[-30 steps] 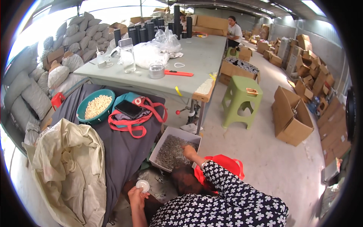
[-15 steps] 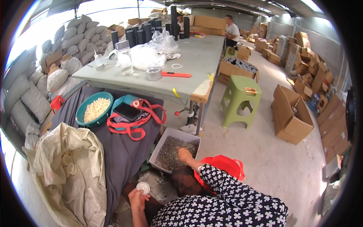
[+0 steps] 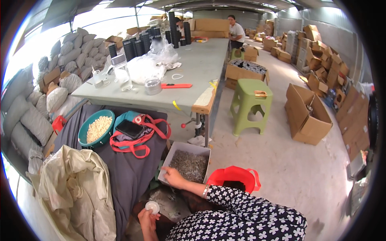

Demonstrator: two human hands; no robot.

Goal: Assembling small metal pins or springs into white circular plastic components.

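My left hand (image 3: 148, 220) grips a small white round lid (image 3: 152, 207) by its lower edge, its flat face turned up. My right hand (image 3: 174, 178) is at the near left side of a pale rectangular bin (image 3: 207, 157), fingers drawn together; anything between them is too small to make out. Many small grey, metallic-looking pieces (image 3: 189, 162) cover the bin's bottom. Left of my left hand stands a large beige sack (image 3: 92, 184), its mouth wide, with several pale round pieces (image 3: 73, 186) inside.
A teal basin (image 3: 81, 136) of cream pieces and a red-strapped bag (image 3: 138, 149) with a phone (image 3: 129, 127) lie on dark cloth. Ahead is a green-topped table (image 3: 197, 66) with jars. A red bucket (image 3: 219, 175), green stool (image 3: 251, 92) and cartons (image 3: 305, 120) stand right; a person (image 3: 236, 32) sits far back.
My right hand has come out of the grey pieces, moving left and nearer to me. The left hand keeps the lid, slightly lower. The whole view has shifted a little.
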